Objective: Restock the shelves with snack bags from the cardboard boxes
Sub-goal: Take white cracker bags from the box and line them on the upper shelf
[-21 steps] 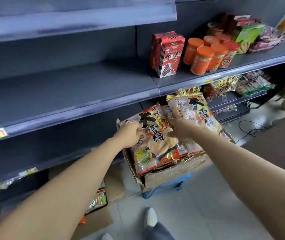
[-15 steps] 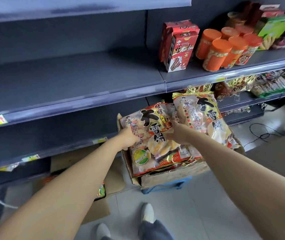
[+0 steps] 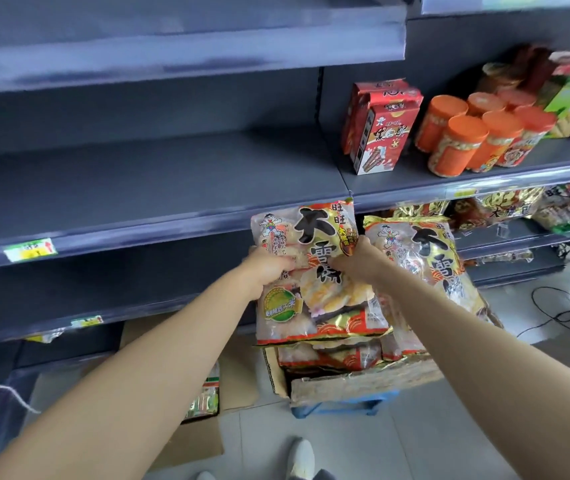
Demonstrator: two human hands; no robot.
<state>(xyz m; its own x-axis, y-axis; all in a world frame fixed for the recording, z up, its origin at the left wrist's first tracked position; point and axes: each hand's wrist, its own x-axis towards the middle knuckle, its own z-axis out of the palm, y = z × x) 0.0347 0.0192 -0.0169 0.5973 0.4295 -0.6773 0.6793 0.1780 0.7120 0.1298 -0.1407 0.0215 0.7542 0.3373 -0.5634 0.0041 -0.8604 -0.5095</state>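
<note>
1. We have both hands on one snack bag (image 3: 311,223). The left hand (image 3: 269,268) curls round its left edge and the right hand (image 3: 356,261) pinches its right edge near the top. Neither hand holds anything else.
2. The bag hangs above the open cardboard box (image 3: 345,386). Its top edge is level with the front lip of the bare middle shelf (image 3: 138,188) but not yet on it.
3. That lip is our first worry: if the bag's top catches under it as we lift, the bag may buckle or slip from the pinch, and the crackers inside would likely break.
4. A second bag (image 3: 425,258) stands tall in the box just beside our right forearm. A careless sweep could tip it onto the floor.
5. If we set the bag down too far right, it may nudge the red cartons (image 3: 380,133) — they look easy to topple.
</note>
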